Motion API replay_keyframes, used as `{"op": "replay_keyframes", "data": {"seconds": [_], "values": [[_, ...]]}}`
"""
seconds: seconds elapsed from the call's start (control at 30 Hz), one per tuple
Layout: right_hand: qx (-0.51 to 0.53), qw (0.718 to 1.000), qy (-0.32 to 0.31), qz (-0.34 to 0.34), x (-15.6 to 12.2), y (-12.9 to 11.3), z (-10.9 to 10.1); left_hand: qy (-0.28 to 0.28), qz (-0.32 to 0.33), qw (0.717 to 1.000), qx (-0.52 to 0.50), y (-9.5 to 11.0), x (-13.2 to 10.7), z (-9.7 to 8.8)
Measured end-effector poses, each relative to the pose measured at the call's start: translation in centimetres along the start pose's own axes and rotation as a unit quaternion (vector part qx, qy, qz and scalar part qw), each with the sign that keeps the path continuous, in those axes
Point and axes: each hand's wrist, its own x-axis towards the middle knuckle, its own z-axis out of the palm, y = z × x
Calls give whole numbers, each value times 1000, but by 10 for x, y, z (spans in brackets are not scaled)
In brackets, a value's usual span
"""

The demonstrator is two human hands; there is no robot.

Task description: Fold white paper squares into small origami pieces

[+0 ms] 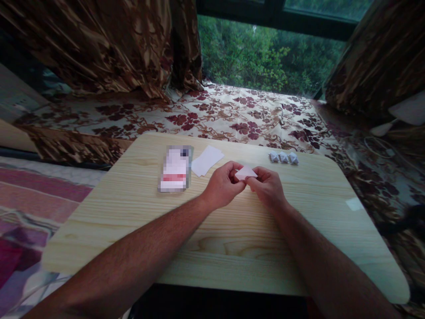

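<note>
Between my two hands is a small piece of folded white paper, its upper edge coming to a point. My left hand pinches its left side with thumb and fingers. At its right side, my right hand grips it the same way, the thumb lying across the lower edge. Both hands are just above the wooden table. Flat white paper sheets lie overlapping beyond my left hand. Past my right hand, three small folded paper pieces sit in a row.
A blurred-out phone-like object lies on the table at the left. A pale patch shows near the right edge. Beyond the table are a floral-covered ledge, brown curtains and a window. Striped bedding is at the left.
</note>
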Motion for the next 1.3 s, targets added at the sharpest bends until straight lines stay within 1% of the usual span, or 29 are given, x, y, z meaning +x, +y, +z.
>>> {"op": "replay_keyframes", "data": {"seconds": [0.23,0.4,0.7,0.97,1.07,1.3], "values": [[-8,1000,2,1,0,3,0,-5,-17,1000,-5,3,-1,0],[-5,1000,9,-3,-2,3,0,-2,-3,1000,13,2,-2,0],[18,1000,2,9,-1,5,2,11,-9,1000,10,-1,0,-1],[-11,1000,7,0,-1,7,1,3,-9,1000,29,3,-1,-2],[-7,1000,5,-6,-2,7,1,2,-10,1000,21,2,-2,-1],[1,1000,10,7,-2,6,2,-3,-7,1000,15,0,-1,-2]]}}
